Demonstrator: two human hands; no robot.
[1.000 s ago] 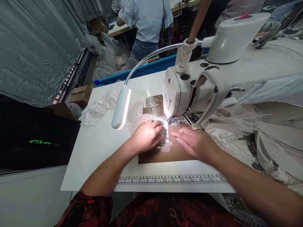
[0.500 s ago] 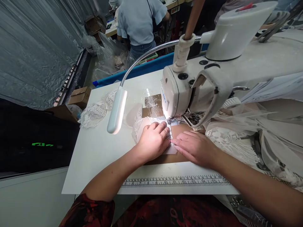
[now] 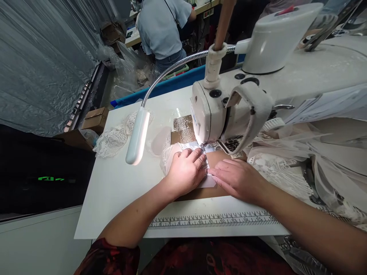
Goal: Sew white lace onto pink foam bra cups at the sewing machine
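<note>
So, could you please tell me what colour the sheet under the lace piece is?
The sheet under the lace piece is brown, seen best in the head view.

White worktop (image 3: 120, 183) with printed ruler strip (image 3: 212, 220) along near edge. Gooseneck lamp (image 3: 138, 135) lit above it. Crinkled grey plastic sheeting (image 3: 43, 65) covers left wall. Cardboard boxes (image 3: 96, 118) on floor beside worktop. Beyond blue edge (image 3: 172, 84), person in light-blue shirt (image 3: 160, 28) at another bench (image 3: 132, 38), back turned.
</note>
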